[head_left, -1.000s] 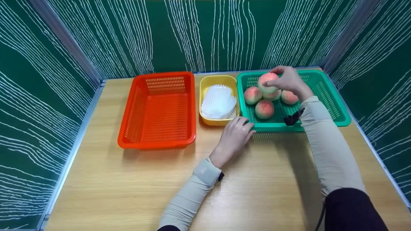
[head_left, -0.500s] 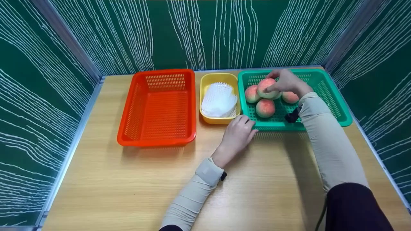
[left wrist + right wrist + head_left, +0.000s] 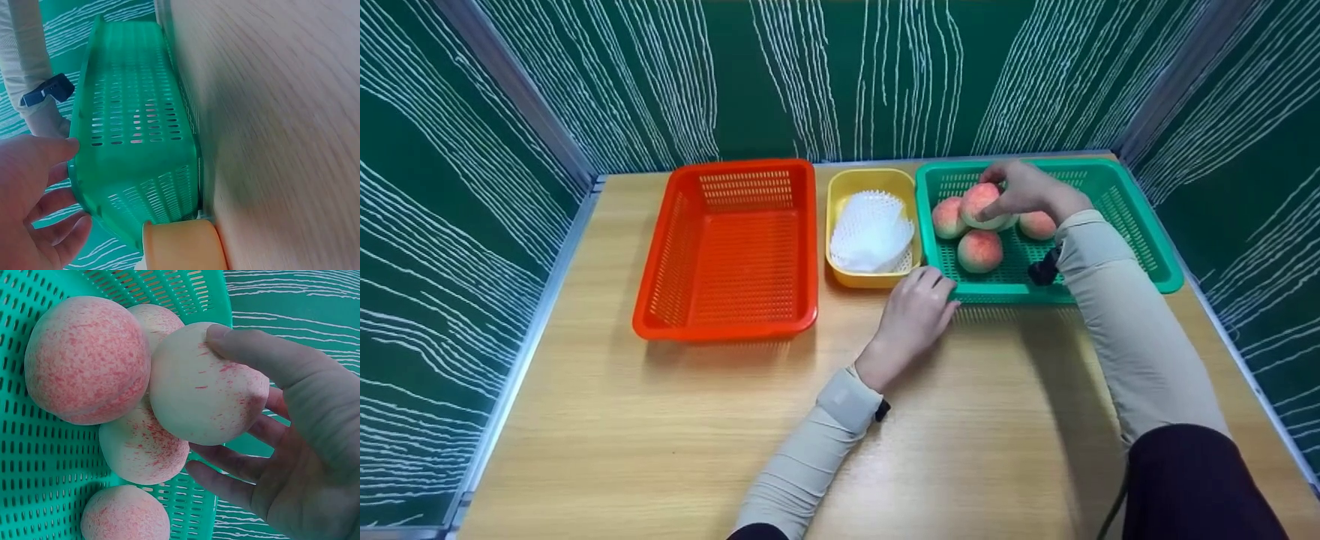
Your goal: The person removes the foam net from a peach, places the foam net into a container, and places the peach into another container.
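Observation:
My right hand (image 3: pixel 1024 187) holds a pink-and-cream peach (image 3: pixel 205 385) between thumb and fingers, over the green basket (image 3: pixel 1155 277). In the right wrist view that peach sits against others: a redder peach (image 3: pixel 87 360) on the left and a speckled peach (image 3: pixel 143 444) just below. Another peach (image 3: pixel 1037 225) lies under my right wrist, partly covered. My left hand (image 3: pixel 913 307) grips the green basket's near left corner. In the left wrist view, its thumb (image 3: pixel 64 147) touches the rim and its fingers (image 3: pixel 73 236) curl about the corner.
Left of the green basket stands a small yellow basket (image 3: pixel 866 281) with white foam netting (image 3: pixel 872 232) in it. Further left is a large red basket (image 3: pixel 750 270) with nothing inside. All stand on a wooden table (image 3: pixel 660 442) before green walls with white streaks (image 3: pixel 832 90).
My right hand has lowered slightly with the peach, bringing it down toward the others in the green basket. The left hand stays at the basket's corner. The view has shifted a little.

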Tool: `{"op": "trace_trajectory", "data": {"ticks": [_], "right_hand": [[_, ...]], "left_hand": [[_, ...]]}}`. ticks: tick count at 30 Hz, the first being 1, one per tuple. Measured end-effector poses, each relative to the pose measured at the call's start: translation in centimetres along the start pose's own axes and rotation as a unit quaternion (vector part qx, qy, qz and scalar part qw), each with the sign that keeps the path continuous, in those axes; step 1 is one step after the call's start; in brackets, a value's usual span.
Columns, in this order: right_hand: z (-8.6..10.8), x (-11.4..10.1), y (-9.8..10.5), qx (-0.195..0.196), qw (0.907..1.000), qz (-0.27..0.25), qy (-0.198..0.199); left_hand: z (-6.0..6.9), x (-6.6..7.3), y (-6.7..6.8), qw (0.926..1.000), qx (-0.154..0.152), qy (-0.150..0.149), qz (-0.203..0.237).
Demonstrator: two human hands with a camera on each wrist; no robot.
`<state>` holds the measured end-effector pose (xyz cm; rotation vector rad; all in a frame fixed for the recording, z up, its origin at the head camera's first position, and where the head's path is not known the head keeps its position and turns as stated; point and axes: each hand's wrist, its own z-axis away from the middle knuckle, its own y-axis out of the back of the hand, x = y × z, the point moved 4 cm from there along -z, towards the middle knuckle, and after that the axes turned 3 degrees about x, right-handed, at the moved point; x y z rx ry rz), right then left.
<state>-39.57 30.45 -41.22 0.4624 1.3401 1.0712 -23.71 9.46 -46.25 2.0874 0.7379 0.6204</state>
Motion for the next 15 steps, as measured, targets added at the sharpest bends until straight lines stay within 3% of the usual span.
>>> {"op": "trace_trajectory", "data": {"ticks": [10,15], "right_hand": [[0.2,-0.6,0.4,-0.013,0.9998,0.0,-0.013],[0.7,-2.3,1.6,0.022,0.9998,0.002,0.001]], "left_hand": [[-0.1,-0.1,0.0,1.0,0.005,0.0,-0.001],[-0.2,-0.3,-0.1,1.0,0.004,-0.001,0.002]]}}
